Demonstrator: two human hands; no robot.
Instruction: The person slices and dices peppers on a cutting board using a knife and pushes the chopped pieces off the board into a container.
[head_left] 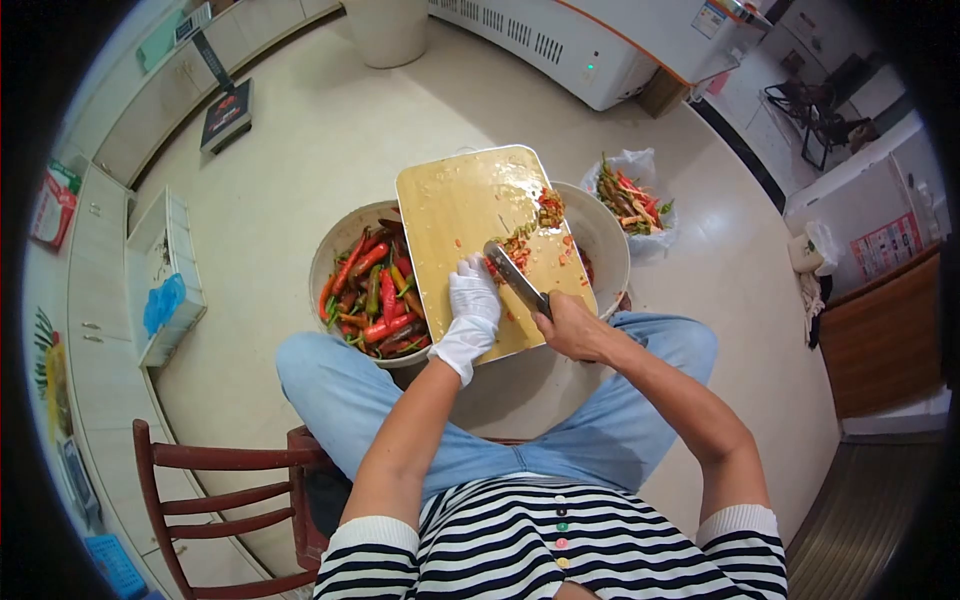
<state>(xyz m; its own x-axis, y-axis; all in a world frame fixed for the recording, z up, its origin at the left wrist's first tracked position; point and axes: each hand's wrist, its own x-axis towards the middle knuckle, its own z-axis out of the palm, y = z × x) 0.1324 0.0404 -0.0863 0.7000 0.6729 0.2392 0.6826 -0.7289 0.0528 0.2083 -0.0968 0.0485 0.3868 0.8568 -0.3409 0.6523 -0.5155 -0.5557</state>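
Note:
My right hand point(575, 328) grips the dark handle of a kitchen knife point(518, 277). The blade lies over chopped peppers point(516, 246) on a yellow cutting board point(455, 200). Beside the blade's left side, my left hand point(474, 300), in a white glove, rests on the board with its fingers drawn together. Whatever those fingers hold is hidden. More chopped bits point(550, 208) sit near the board's right edge. The board spans a tub of whole red, green and dark peppers point(375, 285) at left and a pale bucket point(603, 240) at right.
A plastic bag of peppers point(630, 200) stands on the floor beyond the bucket. At left are a wooden chair point(225, 457), a white rack with a blue bag point(163, 303) and a floor scale point(227, 115). A white freezer point(560, 45) stands at the back.

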